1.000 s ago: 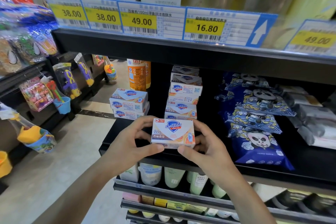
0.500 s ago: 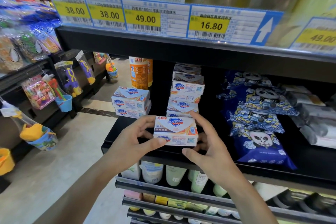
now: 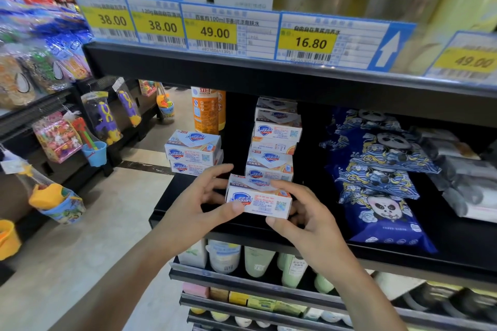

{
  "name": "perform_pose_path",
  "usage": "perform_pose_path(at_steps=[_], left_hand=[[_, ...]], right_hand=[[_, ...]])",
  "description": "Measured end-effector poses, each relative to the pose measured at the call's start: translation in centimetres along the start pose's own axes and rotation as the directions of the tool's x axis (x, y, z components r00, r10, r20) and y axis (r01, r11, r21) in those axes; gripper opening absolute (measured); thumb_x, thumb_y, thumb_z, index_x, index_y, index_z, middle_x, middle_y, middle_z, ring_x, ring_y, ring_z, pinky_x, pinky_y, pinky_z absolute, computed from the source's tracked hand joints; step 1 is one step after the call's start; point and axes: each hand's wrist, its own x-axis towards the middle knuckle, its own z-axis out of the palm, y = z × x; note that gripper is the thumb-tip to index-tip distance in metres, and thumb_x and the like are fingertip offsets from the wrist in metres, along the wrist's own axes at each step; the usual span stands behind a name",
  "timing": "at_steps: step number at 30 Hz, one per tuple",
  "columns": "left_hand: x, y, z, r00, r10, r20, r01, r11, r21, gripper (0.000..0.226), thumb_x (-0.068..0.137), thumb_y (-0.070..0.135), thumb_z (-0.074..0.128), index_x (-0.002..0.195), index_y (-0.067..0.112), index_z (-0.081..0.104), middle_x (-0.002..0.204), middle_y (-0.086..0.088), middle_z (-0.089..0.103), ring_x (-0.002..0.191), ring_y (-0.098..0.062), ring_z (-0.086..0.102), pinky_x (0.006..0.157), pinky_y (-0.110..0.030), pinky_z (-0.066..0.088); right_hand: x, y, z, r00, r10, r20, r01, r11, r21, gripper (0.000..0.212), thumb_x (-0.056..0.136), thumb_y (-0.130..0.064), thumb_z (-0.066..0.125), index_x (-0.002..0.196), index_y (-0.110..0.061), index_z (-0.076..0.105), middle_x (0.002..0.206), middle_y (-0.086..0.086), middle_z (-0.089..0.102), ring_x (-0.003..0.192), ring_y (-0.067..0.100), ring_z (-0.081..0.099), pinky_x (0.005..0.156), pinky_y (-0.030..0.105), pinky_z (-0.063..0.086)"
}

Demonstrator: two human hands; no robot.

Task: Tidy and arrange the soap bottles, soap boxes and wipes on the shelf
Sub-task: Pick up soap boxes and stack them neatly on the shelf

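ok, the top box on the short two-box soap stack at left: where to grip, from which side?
Pinch the top soap box across its two short ends, coming from the open front of the shelf. It lies flat, its long face forward, with the orange bottle close behind.

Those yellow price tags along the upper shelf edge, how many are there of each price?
38.00 tags: 2
49.00 tags: 2
16.80 tag: 1
Total in view: 5
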Motion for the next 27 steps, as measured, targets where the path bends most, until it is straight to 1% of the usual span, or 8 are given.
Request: perform_pose_path(at_steps=[2, 4, 6, 8, 13, 18, 22, 27], left_hand=[[-0.1, 0.0, -0.1, 1.0, -0.001, 0.026, 0.001, 1.0, 0.014, 0.087, 0.078, 0.045, 0.091, 0.15, 0.049, 0.042, 0.133, 0.022, 0.066, 0.118, -0.008, 0.067, 0.096, -0.024, 0.053], [-0.1, -0.1, -0.2, 0.999, 0.0, 0.047, -0.002, 0.999, 0.053, 0.09, 0.079, 0.027, 0.092, 0.149, 0.052, 0.042, 0.134, 0.026, 0.064, 0.121, -0.007, 0.065, 0.102, -0.026, 0.051], [0.0, -0.3, -0.2, 0.999, 0.017, 0.044, -0.021, 0.996, 0.082, 0.088, 0.082, 0.013, 0.089, 0.147, 0.053, 0.046, 0.136, 0.022, 0.064, 0.121, -0.009, 0.065, 0.105, -0.03, 0.05], [0.0, -0.4, -0.2, 0.999, 0.032, 0.026, -0.034, 0.995, 0.089, 0.08, 0.086, 0.009, 0.085, 0.144, 0.05, 0.049, 0.135, 0.017, 0.066, 0.12, -0.011, 0.066, 0.104, -0.03, 0.051], [-0.1, -0.4, -0.3, 0.999, 0.049, -0.006, -0.049, 0.998, 0.026, 0.057, 0.094, 0.01, 0.075, 0.138, 0.042, 0.059, 0.129, 0.009, 0.071, 0.105, -0.015, 0.07, 0.096, -0.029, 0.057], [0.0, -0.6, -0.3, 0.999, 0.05, -0.003, -0.05, 0.998, 0.024, 0.05, 0.094, 0.011, 0.075, 0.133, 0.04, 0.062, 0.125, 0.009, 0.072, 0.099, -0.015, 0.07, 0.092, -0.022, 0.056], [0.0, -0.9, 0.0, 0.998, 0.062, -0.005, -0.061, 0.996, 0.06, 0.048, 0.094, 0.014, 0.076, 0.131, 0.041, 0.062, 0.121, 0.013, 0.073, 0.087, -0.027, 0.064, 0.084, -0.023, 0.056], [0.2, -1.1, 0.0, 0.999, 0.042, 0.01, -0.042, 0.997, 0.067, 0.046, 0.095, 0.021, 0.075, 0.132, 0.042, 0.06, 0.124, 0.014, 0.072, 0.093, -0.031, 0.065, 0.088, -0.03, 0.058]], right_hand=[[0.0, -0.1, 0.1, 1.0, 0.009, -0.011, -0.009, 1.0, -0.004, 0.062, 0.088, -0.003, 0.08, 0.126, -0.05, 0.066, 0.131, -0.015, 0.061, 0.097, 0.023, 0.064, 0.081, 0.035, 0.054], [-0.1, -0.2, 0.1, 1.0, 0.013, -0.023, -0.013, 1.0, -0.008, 0.06, 0.087, -0.005, 0.082, 0.125, -0.05, 0.067, 0.13, -0.016, 0.062, 0.095, 0.021, 0.064, 0.081, 0.031, 0.055], [-0.1, -0.4, 0.2, 0.999, 0.024, -0.033, -0.024, 1.0, 0.003, 0.058, 0.086, -0.008, 0.083, 0.123, -0.049, 0.068, 0.128, -0.016, 0.063, 0.093, 0.019, 0.064, 0.082, 0.033, 0.055], [-0.1, -0.5, 0.2, 0.999, 0.035, -0.036, -0.034, 0.999, 0.012, 0.055, 0.086, -0.01, 0.083, 0.123, -0.049, 0.069, 0.127, -0.015, 0.063, 0.091, 0.019, 0.063, 0.083, 0.036, 0.056], [-0.1, -0.6, 0.3, 0.997, 0.054, -0.052, -0.053, 0.998, 0.025, 0.052, 0.086, -0.012, 0.084, 0.124, -0.044, 0.07, 0.125, -0.014, 0.066, 0.088, 0.018, 0.063, 0.082, 0.037, 0.055], [0.0, -0.5, 0.3, 0.998, 0.054, -0.043, -0.053, 0.998, 0.02, 0.052, 0.088, -0.015, 0.082, 0.125, -0.048, 0.068, 0.128, -0.013, 0.065, 0.089, 0.016, 0.064, 0.082, 0.036, 0.057], [0.1, -0.4, 0.2, 0.998, 0.036, -0.046, -0.035, 0.999, 0.01, 0.056, 0.089, -0.008, 0.08, 0.123, -0.051, 0.068, 0.129, -0.012, 0.064, 0.092, 0.022, 0.064, 0.085, 0.041, 0.056], [0.2, -0.3, 0.1, 0.999, 0.011, -0.038, -0.011, 1.0, 0.003, 0.06, 0.091, -0.002, 0.077, 0.125, -0.05, 0.067, 0.133, -0.011, 0.062, 0.092, 0.026, 0.065, 0.083, 0.035, 0.057]])
